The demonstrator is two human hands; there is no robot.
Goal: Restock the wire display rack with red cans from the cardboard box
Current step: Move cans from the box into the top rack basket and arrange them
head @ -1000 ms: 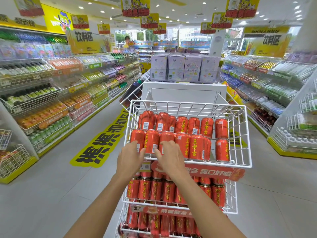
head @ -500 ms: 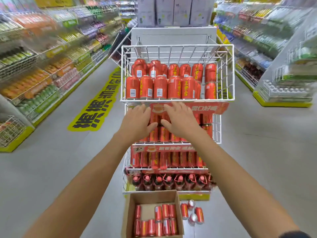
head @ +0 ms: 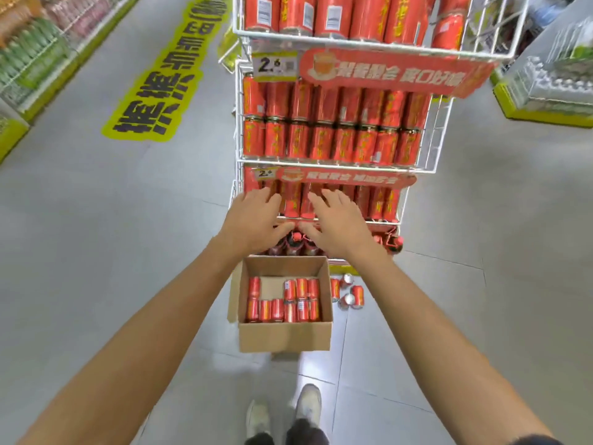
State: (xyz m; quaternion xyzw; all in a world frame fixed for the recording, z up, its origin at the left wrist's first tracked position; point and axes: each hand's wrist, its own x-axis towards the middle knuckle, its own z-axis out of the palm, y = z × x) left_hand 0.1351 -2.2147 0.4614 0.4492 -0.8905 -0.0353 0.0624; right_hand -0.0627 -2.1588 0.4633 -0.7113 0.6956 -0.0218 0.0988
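A white wire display rack (head: 431, 136) stands ahead, its tiers packed with red cans (head: 324, 123). On the floor below sits an open cardboard box (head: 284, 337) holding several red cans (head: 288, 305) lying flat. My left hand (head: 256, 220) and my right hand (head: 337, 224) hover side by side, palms down, fingers spread, in front of the rack's lower tier and above the box. Neither hand holds anything.
Several loose red cans (head: 351, 292) lie on the floor right of the box. My shoes (head: 284, 412) stand behind the box. A yellow floor sticker (head: 160, 88) lies to the left, with shelving (head: 29, 59) at far left and a yellow-based shelf (head: 545, 91) at right.
The view has tilted down from the top basket to the lower tiers and the box. Both hands have left the top tier's cans and dropped, empty, toward the box.
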